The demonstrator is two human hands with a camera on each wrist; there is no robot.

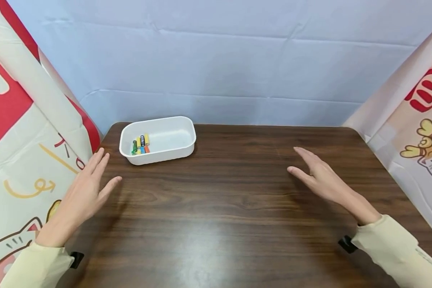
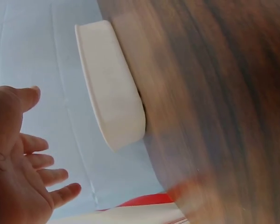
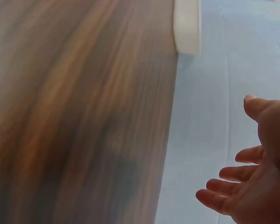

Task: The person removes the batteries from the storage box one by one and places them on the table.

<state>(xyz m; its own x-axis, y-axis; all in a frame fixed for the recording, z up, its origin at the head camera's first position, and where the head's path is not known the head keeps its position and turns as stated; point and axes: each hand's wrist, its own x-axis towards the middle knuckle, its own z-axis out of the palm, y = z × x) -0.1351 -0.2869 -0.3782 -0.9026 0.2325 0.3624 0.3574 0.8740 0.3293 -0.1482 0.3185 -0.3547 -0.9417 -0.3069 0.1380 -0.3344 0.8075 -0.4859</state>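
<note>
A white plastic tray (image 1: 173, 154) stands at the far left of the brown wooden table. Several small batteries (image 1: 142, 141) in green, yellow, black, blue and orange lie together at its left end. My left hand (image 1: 81, 196) is held above the table's left side, nearest the tray but apart from it, fingers extended and holding nothing. Over the right side my right hand (image 1: 324, 178) hovers with fingers extended, also holding nothing. Both wrist views show the palms bare; the left wrist view shows the tray's outer wall (image 2: 109, 84), and its contents are hidden there.
The dark wood-grain tabletop (image 1: 216, 200) has rounded far corners. Pale blue-white cloth (image 1: 219, 64) hangs behind it. Printed cloths with cartoon figures flank the left (image 1: 32, 120) and right (image 1: 425, 132) sides.
</note>
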